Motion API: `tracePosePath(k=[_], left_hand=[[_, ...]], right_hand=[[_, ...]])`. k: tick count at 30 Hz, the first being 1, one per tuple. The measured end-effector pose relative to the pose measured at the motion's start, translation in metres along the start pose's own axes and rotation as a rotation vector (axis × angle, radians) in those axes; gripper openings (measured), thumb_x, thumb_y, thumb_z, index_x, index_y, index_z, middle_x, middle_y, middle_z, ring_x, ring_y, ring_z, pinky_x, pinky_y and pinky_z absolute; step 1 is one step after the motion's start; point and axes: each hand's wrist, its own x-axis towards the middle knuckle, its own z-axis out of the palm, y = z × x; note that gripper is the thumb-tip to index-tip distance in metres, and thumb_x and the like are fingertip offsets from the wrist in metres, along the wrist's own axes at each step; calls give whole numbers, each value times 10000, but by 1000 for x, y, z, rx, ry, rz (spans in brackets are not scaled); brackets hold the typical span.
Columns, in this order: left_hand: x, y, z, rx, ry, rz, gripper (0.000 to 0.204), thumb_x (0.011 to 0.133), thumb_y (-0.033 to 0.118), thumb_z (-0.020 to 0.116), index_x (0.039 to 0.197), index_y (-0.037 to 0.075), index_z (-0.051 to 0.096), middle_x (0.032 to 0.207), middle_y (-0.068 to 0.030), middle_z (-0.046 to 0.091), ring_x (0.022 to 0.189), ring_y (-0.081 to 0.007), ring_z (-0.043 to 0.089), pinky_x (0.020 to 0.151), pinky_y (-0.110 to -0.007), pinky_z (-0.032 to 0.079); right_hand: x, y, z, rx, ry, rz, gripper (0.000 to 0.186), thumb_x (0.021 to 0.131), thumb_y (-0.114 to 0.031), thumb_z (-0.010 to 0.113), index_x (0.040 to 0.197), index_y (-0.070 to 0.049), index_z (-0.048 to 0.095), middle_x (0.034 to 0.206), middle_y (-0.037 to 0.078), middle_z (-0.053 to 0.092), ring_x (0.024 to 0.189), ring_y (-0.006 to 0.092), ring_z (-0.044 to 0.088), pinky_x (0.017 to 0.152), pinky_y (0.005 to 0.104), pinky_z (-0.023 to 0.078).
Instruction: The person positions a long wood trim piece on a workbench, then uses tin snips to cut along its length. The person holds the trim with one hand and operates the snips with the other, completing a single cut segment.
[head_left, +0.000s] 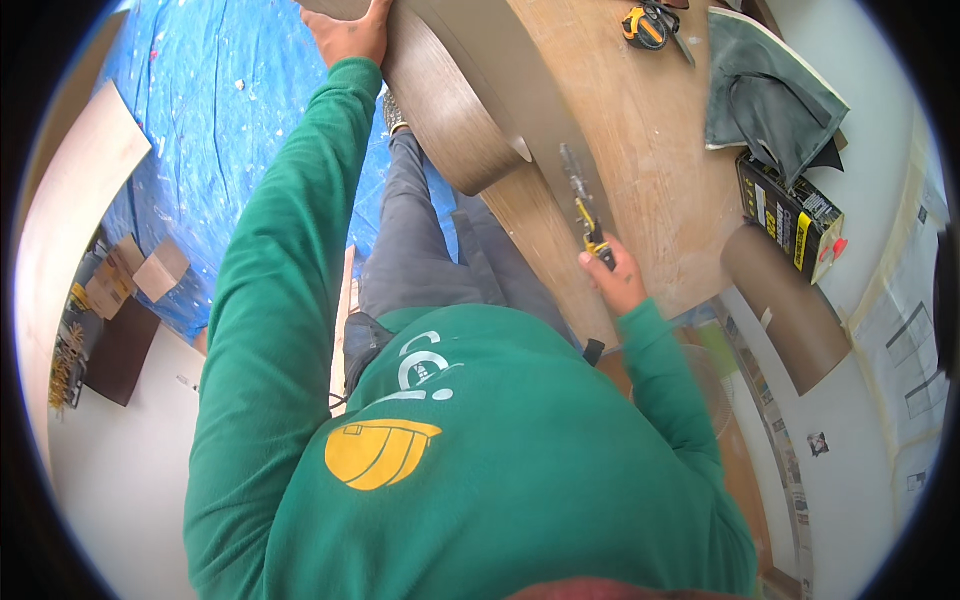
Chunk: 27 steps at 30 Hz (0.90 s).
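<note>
At the top, my left hand (352,32) grips the edge of a brown wood-grain laminate sheet (440,95), its fingers partly cut off by the frame. The sheet curls over on itself; its flat grey-brown side (500,60) lies along a light wooden panel (630,130). Over that panel, right of the curl, my right hand (620,278) is closed around a slim hand tool (590,215) with a yellow and black handle. The tool's long grey metal part points away from me, blurred, apart from the curl.
On the panel's far right lie a yellow and black tape measure (645,28) and a grey-green bag (770,95). Nearer are a black and yellow box (790,215) and a rolled brown sheet (785,305). A blue tarp (230,130) covers the floor left, with cardboard pieces (115,280) beside it.
</note>
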Motion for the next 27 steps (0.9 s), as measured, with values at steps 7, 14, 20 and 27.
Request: tracePosePath(k=[7, 14, 20, 27], left_hand=[[1, -5, 2, 27, 4, -38, 911, 789, 337, 863, 1450, -56, 374, 1381, -268, 518, 1277, -386, 521, 1110, -433, 403], [0, -4, 2, 1, 3, -79, 936, 790, 368, 868, 1455, -60, 367, 1378, -274, 533, 1264, -387, 544, 1093, -431, 426], [1, -11, 5, 12, 5, -77, 968, 788, 407, 869, 1458, -68, 358, 1356, -279, 552, 1247, -383, 562, 1077, -431, 441], [0, -14, 6, 19, 13, -62, 955, 792, 429, 869, 1441, -67, 373, 1339, -268, 566, 1223, -375, 576, 1063, -425, 453]], right_hand=[[7, -13, 18, -176, -85, 25, 440, 923, -380, 739, 1175, -30, 650, 812, 45, 616, 755, 141, 546, 737, 315, 481], [21, -24, 10, -163, -136, 46, 381, 954, -337, 712, 1160, -21, 655, 820, 31, 614, 755, 124, 534, 729, 307, 481], [33, -37, 18, -58, -192, 102, 421, 974, -379, 681, 1174, -11, 641, 798, 19, 605, 727, 101, 552, 672, 286, 478], [38, -31, 27, -117, -169, 59, 420, 984, -408, 651, 1130, -14, 632, 782, 28, 596, 702, 122, 534, 680, 310, 469]])
